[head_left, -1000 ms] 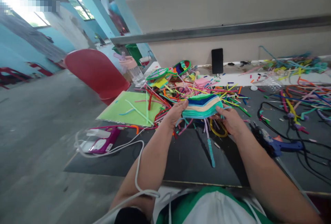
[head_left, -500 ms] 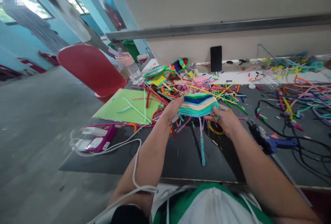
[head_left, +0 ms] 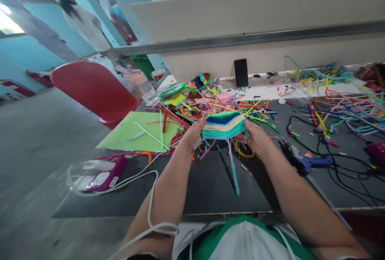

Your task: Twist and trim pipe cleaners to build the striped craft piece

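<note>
Between my hands is a striped panel of pipe cleaners (head_left: 224, 125), with green, blue, cream and turquoise bands, held above the dark table. My left hand (head_left: 194, 135) grips its left edge, thumb on top. Around the right edge, my right hand (head_left: 254, 136) is closed, thumb up and fingers partly hidden beneath. A twisted pipe cleaner stem (head_left: 234, 172), lilac then turquoise, hangs below the panel towards me. Just under my right hand lies a yellow ring (head_left: 245, 150), perhaps a roll of tape. Loose coloured pipe cleaners (head_left: 207, 105) are heaped behind the panel.
To the right lies a blue glue gun (head_left: 309, 162) among black cables. A phone (head_left: 241, 73) leans against the partition. At left are a green sheet (head_left: 120, 140), a purple-and-white device (head_left: 105, 176), a bottle (head_left: 142, 85) and a red chair (head_left: 93, 87). A white cable crosses my left forearm.
The view has turned slightly right, so the table's contents appear shifted left and a little lower. My right thumb has moved on the panel's edge. Both hands still hold it.
</note>
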A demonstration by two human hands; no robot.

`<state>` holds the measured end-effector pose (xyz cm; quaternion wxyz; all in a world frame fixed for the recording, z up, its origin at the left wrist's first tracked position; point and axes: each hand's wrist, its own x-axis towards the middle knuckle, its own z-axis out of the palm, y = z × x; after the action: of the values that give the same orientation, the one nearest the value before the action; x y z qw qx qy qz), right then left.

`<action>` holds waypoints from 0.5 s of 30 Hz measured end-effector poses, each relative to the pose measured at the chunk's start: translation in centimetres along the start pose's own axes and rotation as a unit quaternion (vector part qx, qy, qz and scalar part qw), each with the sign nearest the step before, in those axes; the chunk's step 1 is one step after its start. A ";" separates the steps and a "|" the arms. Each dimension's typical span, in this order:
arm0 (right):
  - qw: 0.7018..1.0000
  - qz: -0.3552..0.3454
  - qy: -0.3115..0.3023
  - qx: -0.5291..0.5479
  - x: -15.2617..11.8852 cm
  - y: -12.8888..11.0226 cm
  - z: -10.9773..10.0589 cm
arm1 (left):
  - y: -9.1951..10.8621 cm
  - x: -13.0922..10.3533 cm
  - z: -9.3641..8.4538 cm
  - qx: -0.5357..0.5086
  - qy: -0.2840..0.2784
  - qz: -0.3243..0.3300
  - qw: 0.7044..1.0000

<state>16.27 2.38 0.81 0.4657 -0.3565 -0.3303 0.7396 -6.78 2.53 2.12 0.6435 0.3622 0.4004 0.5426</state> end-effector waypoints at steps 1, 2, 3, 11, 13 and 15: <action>1.000 0.001 0.001 -0.002 0.0 0.1 0.0 | 0.0 0.0 0.0 0.000 -0.010 -0.001 1.000; 1.000 0.002 0.003 -0.005 0.1 0.1 0.0 | 0.0 -0.1 -0.1 0.004 -0.023 0.001 1.000; 1.000 0.002 0.005 -0.009 0.1 0.2 -0.1 | -0.1 -0.2 -0.1 0.012 -0.034 0.003 0.999; 0.997 -0.005 0.055 -0.046 0.3 0.3 -0.2 | 0.0 -0.7 0.1 0.053 -0.080 0.013 0.995; 0.996 -0.030 0.069 -0.047 0.3 0.1 -0.2 | 0.0 -0.8 0.2 0.056 -0.078 0.013 0.995; 0.995 -0.062 0.072 -0.035 0.3 -0.1 -0.2 | 0.0 -0.8 0.2 0.059 -0.074 0.008 0.995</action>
<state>16.42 2.74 0.75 0.5204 -0.4040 -0.3426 0.6698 -6.62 1.72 2.32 0.6443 0.4424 0.3799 0.4948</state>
